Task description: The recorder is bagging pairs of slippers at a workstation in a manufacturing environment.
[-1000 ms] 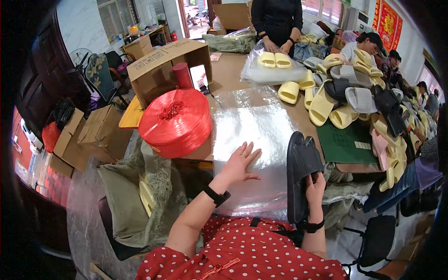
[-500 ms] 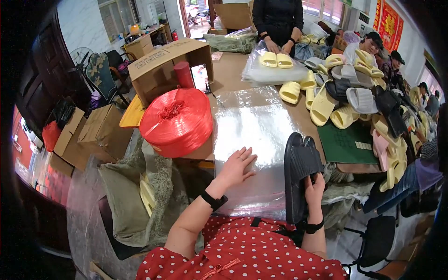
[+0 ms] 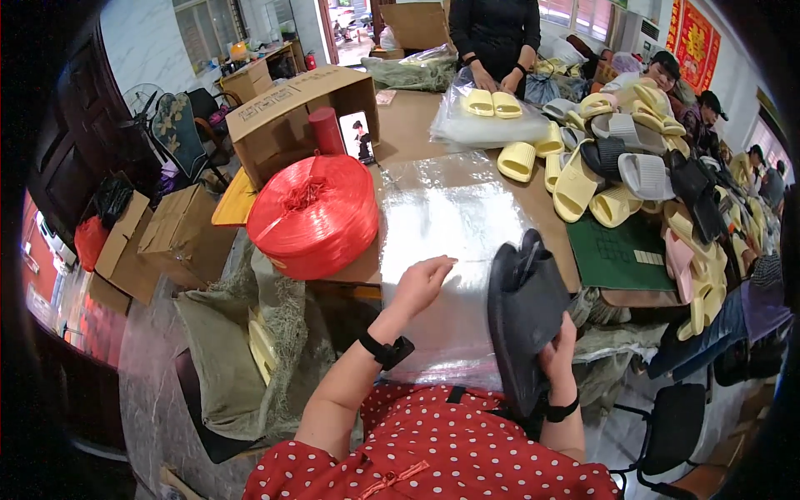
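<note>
My right hand (image 3: 560, 347) grips a pair of black slides (image 3: 527, 312), stacked together and tilted, at the right side of the clear plastic bags (image 3: 442, 221). One slide's ribbed strap faces up and right; the other is partly hidden. My left hand (image 3: 421, 287) hovers over the middle of the bags, fingers loosely bent and pointing right, with nothing visible in it. The bags lie flat on the table before me and shine with glare.
Left of the bags stand a big red roll of plastic twine (image 3: 312, 218), a propped phone (image 3: 357, 137) and an open cardboard box (image 3: 292, 100). A heap of slides (image 3: 617, 158) and a green board (image 3: 621, 258) lie right. Across the table, a person's hands (image 3: 497, 81) touch bagged yellow slides.
My left hand has lifted off the bags, and its spread fingers have drawn together. The black slides have tilted and shifted slightly left in my right hand.
</note>
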`<action>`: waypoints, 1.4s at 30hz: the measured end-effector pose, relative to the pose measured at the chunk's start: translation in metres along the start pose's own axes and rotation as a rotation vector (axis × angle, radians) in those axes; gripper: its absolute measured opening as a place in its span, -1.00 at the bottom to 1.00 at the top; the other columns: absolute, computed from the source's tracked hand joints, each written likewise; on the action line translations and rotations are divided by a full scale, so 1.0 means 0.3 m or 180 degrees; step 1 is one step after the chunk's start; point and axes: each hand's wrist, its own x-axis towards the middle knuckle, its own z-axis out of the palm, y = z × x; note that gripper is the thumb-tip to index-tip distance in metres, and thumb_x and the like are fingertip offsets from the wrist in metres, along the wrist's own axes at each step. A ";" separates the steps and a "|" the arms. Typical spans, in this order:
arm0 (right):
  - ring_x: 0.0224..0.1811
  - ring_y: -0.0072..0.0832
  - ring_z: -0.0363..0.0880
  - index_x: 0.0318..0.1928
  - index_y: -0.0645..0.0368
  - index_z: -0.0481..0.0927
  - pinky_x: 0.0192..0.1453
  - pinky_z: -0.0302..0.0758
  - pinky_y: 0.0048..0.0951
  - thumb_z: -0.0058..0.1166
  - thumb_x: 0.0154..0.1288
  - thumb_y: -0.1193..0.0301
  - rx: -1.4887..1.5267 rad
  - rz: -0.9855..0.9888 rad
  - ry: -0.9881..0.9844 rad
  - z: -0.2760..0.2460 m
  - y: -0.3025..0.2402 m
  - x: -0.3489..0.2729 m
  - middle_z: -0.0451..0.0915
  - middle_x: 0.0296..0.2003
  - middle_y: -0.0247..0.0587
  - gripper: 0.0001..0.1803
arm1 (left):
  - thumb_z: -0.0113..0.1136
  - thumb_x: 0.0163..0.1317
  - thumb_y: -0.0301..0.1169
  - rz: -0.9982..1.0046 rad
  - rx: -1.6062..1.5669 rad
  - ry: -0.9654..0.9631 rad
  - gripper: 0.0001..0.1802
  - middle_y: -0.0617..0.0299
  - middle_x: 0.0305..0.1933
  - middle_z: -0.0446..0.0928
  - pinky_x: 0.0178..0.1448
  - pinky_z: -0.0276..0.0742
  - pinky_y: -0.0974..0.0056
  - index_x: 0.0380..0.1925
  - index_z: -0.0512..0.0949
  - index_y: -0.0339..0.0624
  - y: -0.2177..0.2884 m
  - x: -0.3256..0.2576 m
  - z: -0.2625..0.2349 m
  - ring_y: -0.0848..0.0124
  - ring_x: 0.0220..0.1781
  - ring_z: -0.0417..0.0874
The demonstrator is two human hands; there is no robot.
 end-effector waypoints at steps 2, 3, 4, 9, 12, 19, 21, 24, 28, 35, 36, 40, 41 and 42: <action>-0.11 0.08 0.53 -0.12 0.34 0.56 0.00 0.48 -0.18 0.17 -0.02 0.54 -0.0639 -0.0401 -0.0737 0.004 -0.046 0.024 0.54 -0.17 0.11 -0.64 | 0.10 0.43 -0.21 -0.0345 -0.0286 0.0136 -0.65 0.04 -0.07 0.71 0.04 0.55 0.30 0.02 0.66 -0.18 -0.004 0.001 0.005 0.34 -0.05 0.71; -0.14 0.13 0.51 -0.18 0.33 0.57 -0.04 0.48 -0.14 0.17 -0.06 0.53 -0.0755 -0.0342 -0.1104 0.012 -0.021 0.019 0.54 -0.19 0.12 -0.66 | 0.10 0.43 -0.21 -0.0346 -0.0284 0.0135 -0.65 0.04 -0.07 0.71 0.04 0.55 0.30 0.02 0.66 -0.18 -0.018 0.003 0.003 0.34 -0.05 0.71; -0.18 0.19 0.48 -0.24 0.34 0.54 -0.12 0.47 -0.07 0.19 -0.02 0.52 -0.0709 -0.0576 -0.1066 0.045 -0.071 0.039 0.50 -0.25 0.15 -0.73 | 0.09 0.45 -0.21 -0.0381 -0.0555 -0.0108 -0.62 0.08 -0.07 0.71 0.06 0.54 0.32 0.09 0.61 -0.23 -0.024 0.011 -0.008 0.39 -0.05 0.68; -0.27 0.10 0.49 -0.40 0.30 0.44 -0.26 0.45 -0.03 0.29 0.07 0.41 -0.1436 -0.0437 -0.1061 0.056 -0.023 0.025 0.45 -0.36 0.07 -0.72 | 0.00 0.47 -0.28 -0.0119 -0.0953 -0.0540 -0.56 0.03 0.20 0.59 0.36 0.36 0.26 0.18 0.52 -0.37 -0.053 0.018 -0.055 0.30 0.27 0.54; -0.29 0.04 0.50 -0.43 0.26 0.44 -0.27 0.46 -0.01 0.25 0.14 0.34 -0.2281 -0.0336 -0.0960 0.051 -0.012 0.006 0.44 -0.39 0.01 -0.72 | -0.06 0.47 -0.33 -0.0081 -0.0678 -0.0701 -0.56 -0.03 0.32 0.47 0.45 0.25 0.24 0.26 0.46 -0.29 0.029 -0.003 -0.073 0.25 0.38 0.43; -0.27 -0.01 0.51 -0.43 0.23 0.45 -0.27 0.49 -0.04 0.25 0.12 0.33 -0.2196 -0.0502 -0.1252 0.105 -0.058 -0.003 0.44 -0.38 -0.03 -0.73 | -0.10 0.45 -0.35 0.0672 0.0483 -0.0617 -0.54 -0.06 0.49 0.23 0.54 0.12 0.07 0.31 0.40 -0.15 0.078 -0.036 -0.029 -0.04 0.53 0.18; -0.26 -0.02 0.52 -0.42 0.23 0.45 -0.27 0.49 -0.05 0.25 0.12 0.33 -0.2238 -0.0422 -0.1230 0.102 -0.045 0.009 0.44 -0.36 -0.02 -0.73 | -0.09 0.44 -0.34 0.0626 0.0593 -0.0629 -0.55 -0.02 0.51 0.20 0.55 0.08 0.02 0.31 0.41 -0.12 0.104 -0.048 -0.026 -0.03 0.55 0.13; -0.25 -0.01 0.51 -0.42 0.24 0.44 -0.25 0.50 -0.04 0.23 0.14 0.33 -0.2431 -0.0308 -0.1079 0.102 -0.023 0.032 0.44 -0.36 -0.01 -0.73 | -0.08 0.45 -0.33 0.0908 0.0865 -0.0532 -0.56 0.03 0.51 0.21 0.57 0.04 -0.01 0.29 0.43 -0.13 0.113 -0.069 -0.020 -0.03 0.55 0.13; -0.25 -0.02 0.52 -0.41 0.25 0.45 -0.24 0.50 -0.03 0.23 0.15 0.32 -0.2360 -0.0279 -0.0989 0.153 -0.038 0.080 0.45 -0.36 0.01 -0.73 | -0.07 0.44 -0.33 0.1415 0.1131 -0.0498 -0.55 0.08 0.50 0.24 0.57 0.04 -0.05 0.29 0.42 -0.16 0.159 -0.114 -0.001 -0.03 0.55 0.13; -0.24 0.00 0.54 -0.37 0.21 0.49 -0.22 0.51 -0.05 0.17 0.19 0.32 -0.2299 -0.0895 -0.0350 0.305 0.156 0.245 0.48 -0.36 0.03 -0.78 | -0.07 0.43 -0.36 0.1696 0.1069 -0.0589 -0.51 0.07 0.51 0.21 0.58 -0.01 -0.10 0.34 0.35 -0.16 0.221 -0.163 -0.011 0.01 0.56 0.12; -0.24 0.00 0.54 -0.36 0.21 0.48 -0.23 0.51 -0.05 0.16 0.21 0.31 -0.2322 -0.0859 -0.0388 0.332 0.188 0.277 0.48 -0.35 0.04 -0.78 | -0.07 0.43 -0.36 0.1718 0.1048 -0.0687 -0.51 0.07 0.51 0.21 0.58 -0.01 -0.09 0.34 0.35 -0.16 0.231 -0.168 -0.018 0.01 0.56 0.11; -0.17 -0.09 0.60 -0.28 0.21 0.51 -0.16 0.60 -0.14 0.14 0.26 0.28 -0.2810 -0.0293 -0.0667 0.470 0.150 0.405 0.50 -0.26 -0.02 -0.76 | -0.06 0.43 -0.37 0.1727 0.1016 -0.0891 -0.51 0.09 0.51 0.22 0.58 -0.01 -0.07 0.35 0.35 -0.17 0.251 -0.211 -0.061 0.03 0.56 0.12; -0.16 -0.10 0.61 -0.28 0.22 0.51 -0.14 0.61 -0.16 0.14 0.28 0.26 -0.2935 -0.0298 -0.0573 0.491 0.153 0.426 0.51 -0.26 -0.03 -0.75 | -0.05 0.43 -0.37 0.1773 0.1026 -0.0956 -0.50 0.10 0.51 0.22 0.58 0.00 -0.07 0.35 0.35 -0.17 0.258 -0.217 -0.069 0.03 0.56 0.13; -0.14 -0.12 0.62 -0.28 0.23 0.52 -0.11 0.63 -0.18 0.14 0.29 0.25 -0.3060 -0.0302 -0.0479 0.509 0.156 0.448 0.51 -0.26 -0.04 -0.73 | -0.06 0.43 -0.37 0.1828 0.1054 -0.0958 -0.50 0.12 0.51 0.22 0.58 -0.01 -0.06 0.36 0.35 -0.16 0.264 -0.223 -0.082 0.05 0.57 0.12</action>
